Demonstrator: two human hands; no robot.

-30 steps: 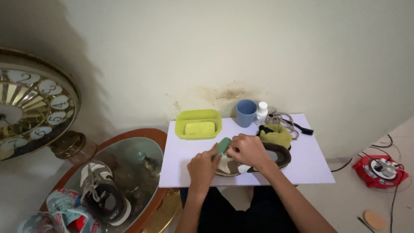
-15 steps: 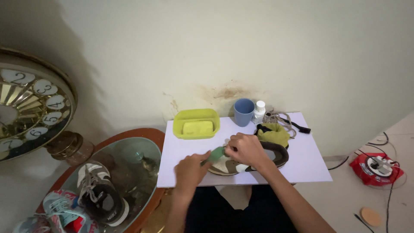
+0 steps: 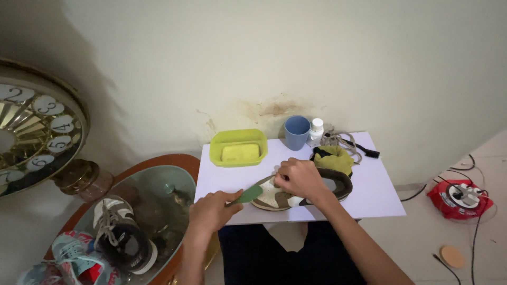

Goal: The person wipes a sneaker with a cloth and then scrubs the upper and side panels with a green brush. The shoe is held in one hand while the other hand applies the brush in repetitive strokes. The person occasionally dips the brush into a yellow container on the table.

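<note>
A brown and white shoe point(image 3: 327, 184) lies on its side on a white board point(image 3: 380, 195) in front of me. My right hand point(image 3: 298, 178) rests on the shoe's toe half and holds it down. My left hand point(image 3: 211, 210) grips a green-handled brush point(image 3: 248, 195) at the near left edge of the board, its tip reaching the shoe's toe. A yellow-green cloth point(image 3: 332, 157) is stuffed into the shoe's opening.
A lime tray point(image 3: 238, 147) with a yellow sponge, a blue cup point(image 3: 297, 132), a small white bottle point(image 3: 316, 131) and loose laces with a black brush point(image 3: 351, 143) line the board's far side. Left: an oval mirror tray point(image 3: 158, 174) with a sneaker point(image 3: 120, 232); a big clock point(image 3: 37, 126). Right floor: red cord reel point(image 3: 458, 196).
My left hand has drawn back toward me and to the left, pulling the green brush from the shoe's upper down to its toe. The right hand stays on the shoe.
</note>
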